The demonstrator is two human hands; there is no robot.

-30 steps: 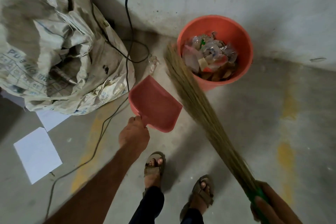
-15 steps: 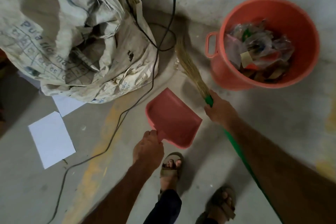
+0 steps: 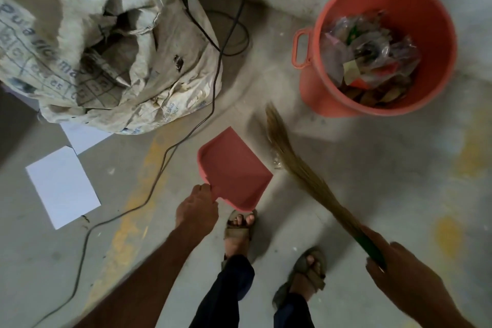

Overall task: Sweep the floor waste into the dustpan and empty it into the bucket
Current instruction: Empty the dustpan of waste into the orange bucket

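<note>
On the concrete floor (image 3: 346, 194) in front of my sandalled feet (image 3: 237, 231), the pink dustpan (image 3: 234, 170) lies with its open edge facing up and to the right. My left hand (image 3: 197, 212) holds it at the handle: fingers curled round the grip, which the hand hides almost completely. My left forearm is cut off by the bottom edge of the frame.

My right hand (image 3: 404, 271) grips the green handle (image 3: 370, 245) of the broom (image 3: 298, 165); fingers wrapped round it, with the rest of the handle concealed beneath my palm. The straw bristles run up and to the left, their tip just beside the open edge of the dustpan. The bristles are motion-blurred. A small, pale, translucent scrap of waste (image 3: 277, 161) sits between bristles and pan edge; its exact nature cannot be determined.

The orange bucket (image 3: 314, 93) stands at upper right, well apart from the dustpan, near the wall. It contains crumpled plastic wrappers and paper, individually indistinct. Its side handle faces left.

At upper left, a large woven sack (image 3: 111, 42) is partly out of frame; its printed text is only partially legible. A black cable (image 3: 213, 82) crosses it and trails over the floor. Two white paper sheets (image 3: 62, 186) lie to the left, one partly tucked under the sack.
</note>
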